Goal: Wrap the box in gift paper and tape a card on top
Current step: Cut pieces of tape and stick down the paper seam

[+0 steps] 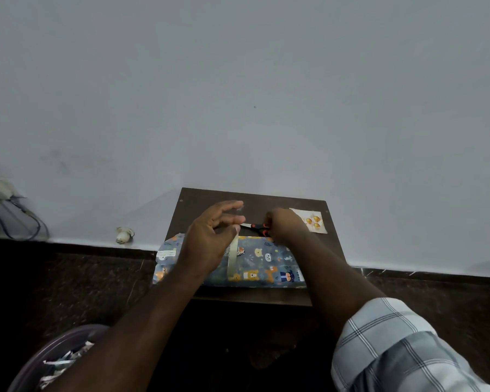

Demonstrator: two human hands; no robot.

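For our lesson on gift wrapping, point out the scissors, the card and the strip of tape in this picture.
scissors point(257, 227): head view, on the black and red handle part beside the right hand.
card point(313, 221): head view, on its printed middle with the orange shapes.
strip of tape point(233, 257): head view, mid-length, over the wrapped box.

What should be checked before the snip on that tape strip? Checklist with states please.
1. Pale tape strip stuck down on the blue animal-print wrapped box: ok, its lower part lies on the paper.
2. Left hand pinches the strip's top end: ok, held up off the box.
3. Right hand grips the black-and-red scissors: ok.
4. Blades around the strip: cannot tell, tip hidden at the left fingers.
5. Left fingers clear of the blades: cannot tell, they look very close.
6. White card with gold ornaments ready: ok, lying on the dark wooden board, beside the right hand.
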